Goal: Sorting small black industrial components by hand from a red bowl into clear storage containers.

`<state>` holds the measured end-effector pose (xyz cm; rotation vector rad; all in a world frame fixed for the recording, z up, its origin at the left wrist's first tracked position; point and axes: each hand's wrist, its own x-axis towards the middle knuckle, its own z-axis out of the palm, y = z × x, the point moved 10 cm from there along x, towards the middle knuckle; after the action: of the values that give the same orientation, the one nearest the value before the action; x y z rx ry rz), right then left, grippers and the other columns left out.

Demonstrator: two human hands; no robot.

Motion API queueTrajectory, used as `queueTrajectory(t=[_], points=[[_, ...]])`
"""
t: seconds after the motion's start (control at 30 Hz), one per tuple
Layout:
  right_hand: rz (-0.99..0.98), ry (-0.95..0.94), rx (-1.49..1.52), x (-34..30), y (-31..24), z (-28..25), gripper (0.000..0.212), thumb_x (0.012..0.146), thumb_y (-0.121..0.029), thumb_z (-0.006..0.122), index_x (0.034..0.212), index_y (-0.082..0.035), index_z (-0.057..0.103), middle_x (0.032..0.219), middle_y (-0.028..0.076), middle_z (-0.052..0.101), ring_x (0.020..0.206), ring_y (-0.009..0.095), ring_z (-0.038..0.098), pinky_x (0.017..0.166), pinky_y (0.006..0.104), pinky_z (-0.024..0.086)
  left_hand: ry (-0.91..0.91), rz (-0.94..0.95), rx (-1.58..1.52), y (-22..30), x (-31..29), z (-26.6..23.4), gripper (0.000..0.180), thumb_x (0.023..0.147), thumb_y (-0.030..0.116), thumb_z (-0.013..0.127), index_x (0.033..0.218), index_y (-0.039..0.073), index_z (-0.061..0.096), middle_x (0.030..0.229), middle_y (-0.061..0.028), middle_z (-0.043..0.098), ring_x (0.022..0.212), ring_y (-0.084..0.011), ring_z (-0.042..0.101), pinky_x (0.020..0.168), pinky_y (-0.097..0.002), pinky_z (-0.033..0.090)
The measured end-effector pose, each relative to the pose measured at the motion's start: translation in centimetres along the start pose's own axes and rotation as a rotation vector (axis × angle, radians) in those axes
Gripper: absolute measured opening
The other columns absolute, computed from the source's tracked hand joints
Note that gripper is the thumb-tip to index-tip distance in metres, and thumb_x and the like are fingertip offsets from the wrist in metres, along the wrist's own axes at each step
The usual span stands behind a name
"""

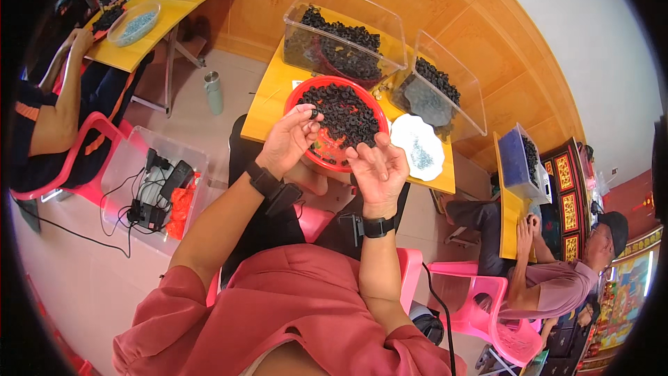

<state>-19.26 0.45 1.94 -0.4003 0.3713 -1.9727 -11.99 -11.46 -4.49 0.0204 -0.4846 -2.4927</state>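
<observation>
My left hand is raised over the near left rim of a round red basin and pinches a small black ring-shaped piece between thumb and fingers. My right hand hovers palm up at the basin's near edge, fingers curled; whether it holds anything I cannot tell. The basin is heaped with several small black pieces and stands on a yellow table. Both wrists wear black bands.
Two clear plastic bins of black pieces stand behind the basin, and a white plate lies to its right. A clear box of cables sits on the floor at left. Other people work at yellow tables at far left and lower right.
</observation>
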Motion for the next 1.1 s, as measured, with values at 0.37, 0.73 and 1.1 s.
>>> queueTrajectory(t=[0.37,0.73,1.1], points=[[-0.091,0.075,-0.05,0.1,-0.9,-1.9,0.019,0.088,-0.02,0.048,0.094,-0.005,0.058,0.041,-0.001,0.032,0.115,0.032,0.054,0.098,0.0447,0.037,-0.001,-0.003,-0.011,0.0,0.0,-0.1,0.013,0.091,0.01,0.053,0.103,0.007,0.054,0.093,-0.0077,0.062,0.076,-0.0129,0.057,0.072,-0.0245,0.049],[-0.146,-0.084,0.135,-0.7,-1.9,1.7,0.053,0.096,-0.05,0.039,0.054,-0.019,0.029,0.041,-0.006,0.025,0.045,0.009,0.02,0.056,0.0284,0.025,-0.007,-0.01,-0.021,-0.1,0.1,-0.1,0.013,0.091,0.01,0.053,0.103,0.007,0.054,0.093,-0.0079,0.062,0.075,-0.0136,0.056,0.071,-0.0249,0.048],[-0.558,0.357,-1.764,-1.3,-5.3,2.2,0.013,0.084,-0.007,0.062,0.095,0.001,0.063,0.071,0.007,0.063,0.061,0.01,0.057,0.057,0.0264,0.047,0.004,-0.006,-0.016,-0.1,-0.1,-0.1,0.013,0.09,0.009,0.053,0.103,0.008,0.054,0.092,-0.0079,0.062,0.075,-0.0136,0.056,0.07,-0.0244,0.048]])
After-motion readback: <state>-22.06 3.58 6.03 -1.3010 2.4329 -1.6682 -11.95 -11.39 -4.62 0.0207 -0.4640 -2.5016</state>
